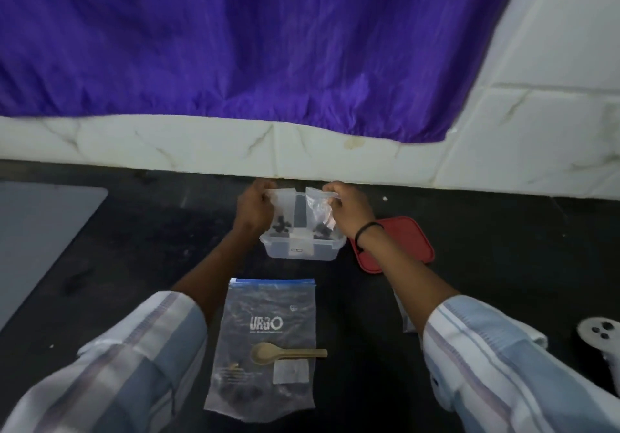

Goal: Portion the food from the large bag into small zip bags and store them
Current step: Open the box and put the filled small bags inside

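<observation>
A clear plastic storage box (302, 252) stands on the dark counter near the wall. My left hand (254, 205) pinches the top of one small zip bag (283, 209) holding dark food pieces. My right hand (349, 207) pinches the top of a second small zip bag (318, 212), also with dark pieces at its bottom. Both bags hang upright over the box, their lower ends inside it. The large zip bag (265, 348) with a blue seal lies flat near me, a few dark pieces left at its bottom. A wooden spoon (285, 353) lies on it.
The box's red lid (406, 248) lies on the counter to the right of the box. A grey mat (40, 231) covers the counter at the left. A white object (600, 332) sits at the right edge. A purple cloth (235, 46) hangs over the tiled wall.
</observation>
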{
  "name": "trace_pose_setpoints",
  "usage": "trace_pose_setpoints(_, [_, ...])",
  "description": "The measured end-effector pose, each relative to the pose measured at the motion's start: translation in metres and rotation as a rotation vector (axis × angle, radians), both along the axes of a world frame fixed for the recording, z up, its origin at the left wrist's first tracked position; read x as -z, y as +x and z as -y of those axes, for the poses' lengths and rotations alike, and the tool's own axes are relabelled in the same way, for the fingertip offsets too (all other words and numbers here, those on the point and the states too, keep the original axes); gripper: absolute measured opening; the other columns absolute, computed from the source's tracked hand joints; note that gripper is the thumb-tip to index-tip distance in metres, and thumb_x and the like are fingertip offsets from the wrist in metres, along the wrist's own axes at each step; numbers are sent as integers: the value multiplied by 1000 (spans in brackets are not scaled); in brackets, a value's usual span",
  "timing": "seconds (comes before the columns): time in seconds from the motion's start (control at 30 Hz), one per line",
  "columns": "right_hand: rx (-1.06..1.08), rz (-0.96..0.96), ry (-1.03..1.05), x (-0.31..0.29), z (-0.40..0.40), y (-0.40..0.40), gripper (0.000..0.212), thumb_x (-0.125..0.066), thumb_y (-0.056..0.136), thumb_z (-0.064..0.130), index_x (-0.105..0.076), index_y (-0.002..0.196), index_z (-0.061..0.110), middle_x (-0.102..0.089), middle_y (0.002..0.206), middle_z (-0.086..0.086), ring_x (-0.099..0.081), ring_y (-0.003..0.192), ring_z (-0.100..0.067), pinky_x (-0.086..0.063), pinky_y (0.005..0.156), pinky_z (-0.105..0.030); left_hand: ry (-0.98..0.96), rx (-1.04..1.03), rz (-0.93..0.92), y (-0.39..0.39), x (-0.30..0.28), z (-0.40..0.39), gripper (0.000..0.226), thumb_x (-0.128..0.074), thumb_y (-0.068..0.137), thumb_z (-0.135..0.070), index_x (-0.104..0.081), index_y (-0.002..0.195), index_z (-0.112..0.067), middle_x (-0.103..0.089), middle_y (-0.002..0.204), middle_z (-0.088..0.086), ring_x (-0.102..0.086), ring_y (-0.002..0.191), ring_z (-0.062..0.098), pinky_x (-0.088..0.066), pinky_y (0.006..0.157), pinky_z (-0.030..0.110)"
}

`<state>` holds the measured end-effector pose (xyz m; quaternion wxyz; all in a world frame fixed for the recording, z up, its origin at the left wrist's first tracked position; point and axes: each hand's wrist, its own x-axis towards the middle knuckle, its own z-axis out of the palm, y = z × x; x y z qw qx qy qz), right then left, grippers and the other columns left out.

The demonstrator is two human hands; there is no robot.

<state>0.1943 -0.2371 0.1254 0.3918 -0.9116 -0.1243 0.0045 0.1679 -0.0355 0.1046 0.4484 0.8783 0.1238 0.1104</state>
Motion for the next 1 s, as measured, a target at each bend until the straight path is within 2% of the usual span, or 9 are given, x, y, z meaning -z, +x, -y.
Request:
trace_pose_setpoints(0.13, [-63, -128, -216, 9, -13, 18, 32, -44, 90, -2, -66, 106, 15, -66, 110, -7, -62, 96, -23, -43, 72, -24, 186, 88, -110, 17, -1, 2, 31, -56, 92, 5, -62, 120, -7, -65, 115, 13, -62, 95, 25, -55, 74, 31])
trace_pose_setpoints(0.2, [-97, -159, -310, 10, -18, 23, 34, -44, 88, -4, -66, 106, 14, -66, 113, -8, -61, 99, -25, -41, 74, -24, 220, 142, -172, 24, 2, 6, 31, -59, 93, 2, -61, 122, -9, -61, 113, 8, -59, 89, 20, -49, 61, 19])
trace_pose_setpoints(0.27, [-118, -175, -389, 11, -23, 27, 33, -46, 90, -2, -65, 112, 13, -64, 118, -8, -60, 105, -25, -39, 76, -22, 231, 167, -234, 31, 6, 13, 28, -60, 93, 1, -61, 119, -8, -58, 111, 7, -58, 89, 19, -47, 57, 17])
trace_pose_setpoints(0.33, [-113, -193, -429, 14, -26, 29, 29, -49, 91, -1, -65, 113, 10, -64, 117, -10, -60, 105, -26, -41, 76, -24, 249, 164, -282, 36, 11, 20, 23, -59, 94, 0, -62, 116, -6, -62, 115, 13, -62, 98, 25, -55, 73, 28])
trace_pose_setpoints(0.43, [-85, -238, -514, 15, -37, 34, 28, -47, 92, 1, -65, 113, 4, -66, 114, -14, -63, 104, -30, -49, 83, -31, 320, 152, -365, 42, 21, 27, 29, -56, 96, -3, -62, 124, -2, -64, 123, 16, -63, 111, 28, -52, 96, 34])
trace_pose_setpoints(0.67, [-124, -96, -861, 20, -52, 23, 28, -42, 100, 10, -59, 121, 4, -61, 124, -16, -58, 116, -31, -46, 92, -38, 631, 236, -542, 42, 17, 39, 47, -69, 92, -19, -55, 133, -1, -62, 130, 13, -60, 120, 25, -46, 102, 31])
trace_pose_setpoints(0.83, [-90, 190, -946, 20, -62, 16, 30, -36, 100, 8, -59, 119, 8, -58, 122, -12, -59, 109, -27, -46, 86, -35, 963, 259, -384, 36, 21, 41, 22, -64, 94, -14, -68, 115, -11, -71, 108, 8, -69, 100, 21, -55, 86, 32])
trace_pose_setpoints(0.9, [-109, 128, -915, 18, -61, 18, 30, -38, 100, 9, -59, 122, 8, -56, 125, -13, -60, 111, -27, -46, 90, -36, 1075, 234, -279, 36, 17, 41, 21, -64, 93, -13, -68, 114, -14, -69, 107, 8, -67, 99, 21, -56, 81, 31])
trace_pose_setpoints(1.0, [-162, -55, -873, 20, -60, 33, 30, -37, 102, 13, -57, 124, 12, -59, 127, -4, -56, 118, -21, -38, 104, -33, 1085, 268, -257, 40, 18, 41, 27, -64, 94, -13, -65, 121, -11, -65, 120, 12, -65, 107, 24, -56, 89, 33])
